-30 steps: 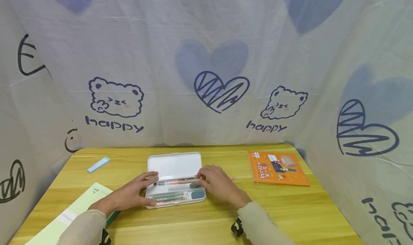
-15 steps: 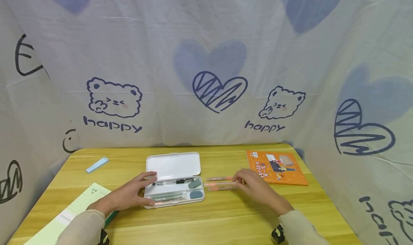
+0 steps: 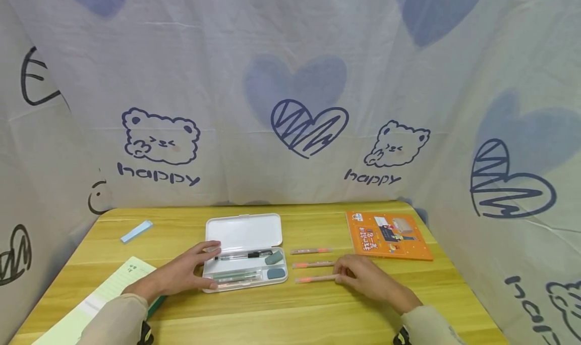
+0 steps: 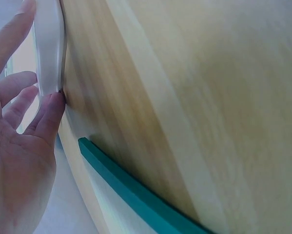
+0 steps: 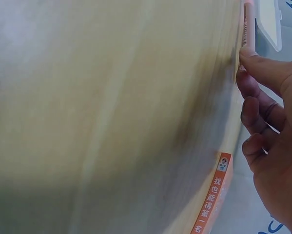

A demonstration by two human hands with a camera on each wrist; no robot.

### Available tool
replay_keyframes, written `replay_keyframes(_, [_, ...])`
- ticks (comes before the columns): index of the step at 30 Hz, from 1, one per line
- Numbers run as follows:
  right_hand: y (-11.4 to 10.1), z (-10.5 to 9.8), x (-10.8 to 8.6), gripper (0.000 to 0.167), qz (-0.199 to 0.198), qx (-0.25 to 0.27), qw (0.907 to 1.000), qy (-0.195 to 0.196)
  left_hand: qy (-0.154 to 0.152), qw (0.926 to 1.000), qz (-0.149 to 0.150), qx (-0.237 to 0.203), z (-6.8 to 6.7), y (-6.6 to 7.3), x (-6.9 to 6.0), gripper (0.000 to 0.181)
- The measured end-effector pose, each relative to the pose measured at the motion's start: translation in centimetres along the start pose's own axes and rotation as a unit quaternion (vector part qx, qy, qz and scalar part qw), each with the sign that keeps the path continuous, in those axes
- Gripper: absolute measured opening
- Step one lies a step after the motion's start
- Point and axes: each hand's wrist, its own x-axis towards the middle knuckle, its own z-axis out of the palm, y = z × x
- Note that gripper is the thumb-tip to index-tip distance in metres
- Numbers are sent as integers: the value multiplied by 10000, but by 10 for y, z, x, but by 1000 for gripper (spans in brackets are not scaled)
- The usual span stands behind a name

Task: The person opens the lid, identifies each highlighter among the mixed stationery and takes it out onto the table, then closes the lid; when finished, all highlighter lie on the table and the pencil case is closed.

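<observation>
My right grip (image 3: 364, 278) pinches one slim pen (image 3: 316, 279) by its end while my loosely spread left grip (image 3: 188, 269) apparently steadies the white case (image 3: 245, 231).

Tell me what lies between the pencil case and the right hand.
The head view shows three pens between the pencil case and the right hand, one below another; the hand pinches the lowest pen by its end.

Nearest pink pen (image 3: 314, 279): R end hidden by R hand (image 3: 373, 280). Notepad (image 3: 105, 292) cut off at btm, partly behind L sleeve (image 3: 119, 315). Pen print unreadable.
</observation>
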Motion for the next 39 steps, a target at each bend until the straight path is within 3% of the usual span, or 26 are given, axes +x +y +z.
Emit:
replay_keyframes(6, [2,2,0,6,12,12,9999,-141,6,10000,31,27,0,0,0,93])
replay_keyframes(18, [0,1,-1,13,156,-63,9998,-63,-9,10000,66,-11,1,0,0,92])
replay_keyframes(25, [-5,-8,1,23,112,-406,9985,352,1,10000,50,4,1,0,-1,91])
replay_keyframes(33, [-45,8,35,12,-306,-688,9960,487,2,10000,13,59,1,-1,-1,92])
replay_keyframes(39, [-87,34,67,19,-696,-750,9944,249,-35,10000,-31,52,1,-1,0,93])
